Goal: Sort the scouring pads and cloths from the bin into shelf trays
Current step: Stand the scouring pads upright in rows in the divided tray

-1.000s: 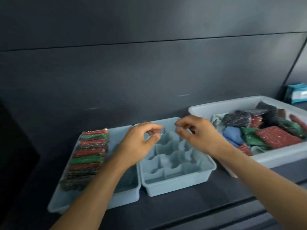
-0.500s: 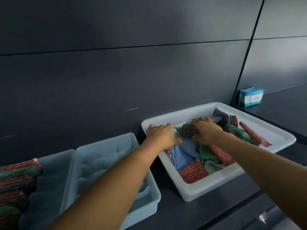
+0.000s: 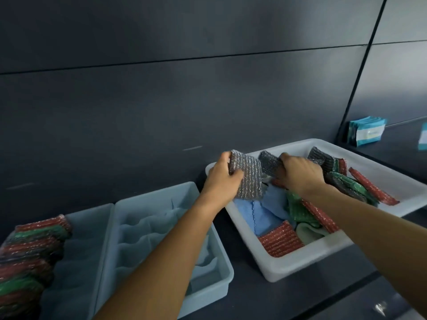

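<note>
Two hands are in the white bin [image 3: 298, 264] at the right end of the shelf [image 3: 254, 299]. The left hand [image 3: 220, 181] has one silver scouring pad [image 3: 249, 181] pinched by its left edge, thumb behind and fingers curled over the front. The pad is held upright above the bin's rear left corner. The right hand [image 3: 300, 174] is right beside it, fingers curled down around a second, darker grey pad [image 3: 270, 161] at the bin's back wall.

Below them in the bin are a folded blue cloth [image 3: 261, 215], one pale green cloth [image 3: 308, 232], two green pads and what looks like four red ones. The nearest red pad [image 3: 280, 241] lies against the front wall. One more dark pad [image 3: 321, 158] is propped at the back.

Over at the left end of the shelf, two pale blue trays sit side by side and touching. The divided tray [image 3: 150, 196] is nearer the bin. The outer tray [image 3: 92, 207] carries a packed row of red and green pads [image 3: 30, 250] along its left side, too blurred to count
</note>
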The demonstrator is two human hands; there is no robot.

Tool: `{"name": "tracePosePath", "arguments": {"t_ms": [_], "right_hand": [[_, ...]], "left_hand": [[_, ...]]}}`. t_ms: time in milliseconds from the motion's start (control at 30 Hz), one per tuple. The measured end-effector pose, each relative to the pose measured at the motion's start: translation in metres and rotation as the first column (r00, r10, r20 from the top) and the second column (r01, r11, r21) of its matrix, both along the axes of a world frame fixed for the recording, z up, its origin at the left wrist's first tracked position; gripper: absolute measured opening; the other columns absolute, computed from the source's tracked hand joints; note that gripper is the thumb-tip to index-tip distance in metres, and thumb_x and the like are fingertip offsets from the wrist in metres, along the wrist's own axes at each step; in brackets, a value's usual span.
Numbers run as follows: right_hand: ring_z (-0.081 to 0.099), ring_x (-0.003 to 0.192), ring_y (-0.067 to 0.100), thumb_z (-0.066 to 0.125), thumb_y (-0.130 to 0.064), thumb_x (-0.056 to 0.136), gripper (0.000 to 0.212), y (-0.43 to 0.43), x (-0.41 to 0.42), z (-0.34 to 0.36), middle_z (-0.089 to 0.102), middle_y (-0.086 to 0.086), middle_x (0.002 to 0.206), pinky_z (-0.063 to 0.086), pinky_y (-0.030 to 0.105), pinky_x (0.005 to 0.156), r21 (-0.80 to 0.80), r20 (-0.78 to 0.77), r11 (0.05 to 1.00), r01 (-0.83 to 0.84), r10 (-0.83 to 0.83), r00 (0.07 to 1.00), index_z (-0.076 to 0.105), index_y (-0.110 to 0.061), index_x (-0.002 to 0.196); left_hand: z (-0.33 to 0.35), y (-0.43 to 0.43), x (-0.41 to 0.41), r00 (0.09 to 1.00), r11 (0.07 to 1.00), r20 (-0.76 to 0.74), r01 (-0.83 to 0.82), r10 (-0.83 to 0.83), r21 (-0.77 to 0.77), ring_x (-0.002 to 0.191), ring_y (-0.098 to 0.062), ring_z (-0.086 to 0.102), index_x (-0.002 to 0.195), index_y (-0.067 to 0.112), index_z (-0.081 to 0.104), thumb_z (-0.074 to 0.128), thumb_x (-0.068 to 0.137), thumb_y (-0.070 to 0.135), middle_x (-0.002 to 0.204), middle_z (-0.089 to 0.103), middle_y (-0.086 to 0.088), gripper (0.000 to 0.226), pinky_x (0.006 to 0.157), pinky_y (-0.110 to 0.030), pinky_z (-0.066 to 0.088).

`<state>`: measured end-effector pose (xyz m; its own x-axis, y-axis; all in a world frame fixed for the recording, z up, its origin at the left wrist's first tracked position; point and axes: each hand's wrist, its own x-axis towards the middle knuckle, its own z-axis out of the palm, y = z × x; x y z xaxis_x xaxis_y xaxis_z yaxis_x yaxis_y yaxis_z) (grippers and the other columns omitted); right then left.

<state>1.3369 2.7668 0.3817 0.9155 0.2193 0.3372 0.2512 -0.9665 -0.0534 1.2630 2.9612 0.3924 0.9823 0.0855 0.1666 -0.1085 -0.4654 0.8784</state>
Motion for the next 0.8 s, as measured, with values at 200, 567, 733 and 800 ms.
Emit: {"name": "tracePosePath", "arguments": {"t_ms": [200,567,733,800], "right_hand": [[0.058,0.099,0.04,0.043,-0.022,0.092,0.025,0.051,-0.05,0.031,0.064,0.02,0.107,0.039,0.04,0.071,0.29,0.031,0.952,-0.096,0.091,0.995,0.049,-0.011,0.114],[0.058,0.076,0.023,0.043,-0.032,0.079,0.029,0.181,-0.153,0.055,0.064,-0.001,0.081,0.05,0.04,0.073,0.628,0.167,0.666,-0.403,0.39,0.906,0.061,-0.022,0.099],[0.056,0.068,0.015,0.047,-0.03,0.083,0.021,0.223,-0.187,0.044,0.062,-0.007,0.073,0.047,0.036,0.067,0.684,0.129,0.593,-0.424,0.474,0.871,0.061,-0.025,0.098],[0.055,0.067,0.011,0.051,-0.019,0.089,0.015,0.222,-0.19,0.039,0.063,-0.007,0.074,0.045,0.032,0.066,0.674,0.126,0.594,-0.439,0.494,0.861,0.061,-0.022,0.099]], "left_hand": [[0.002,0.047,-0.053,0.99,0.961,0.107,-0.063,0.095,-0.271,0.11,-0.015,0.065,0.127,0.018,0.054,0.057,0.08,0.021,0.117,0.068,0.001,0.047,0.103,-0.045,0.048],[0.008,0.163,-0.194,0.955,0.967,0.219,-0.158,0.202,-0.201,0.089,0.01,0.064,0.122,0.034,0.046,0.061,0.094,0.008,0.103,0.065,0.016,0.041,0.075,-0.009,0.049],[0.012,0.206,-0.246,0.933,0.958,0.219,-0.275,0.286,-0.081,0.09,0.005,0.063,0.122,0.033,0.048,0.064,0.092,0.013,0.102,0.065,0.013,0.039,0.076,-0.009,0.048],[0.011,0.218,-0.257,0.92,0.942,0.203,-0.327,0.335,-0.069,0.088,0.005,0.062,0.114,0.032,0.052,0.067,0.09,0.013,0.102,0.065,0.01,0.034,0.074,-0.008,0.047]]}}
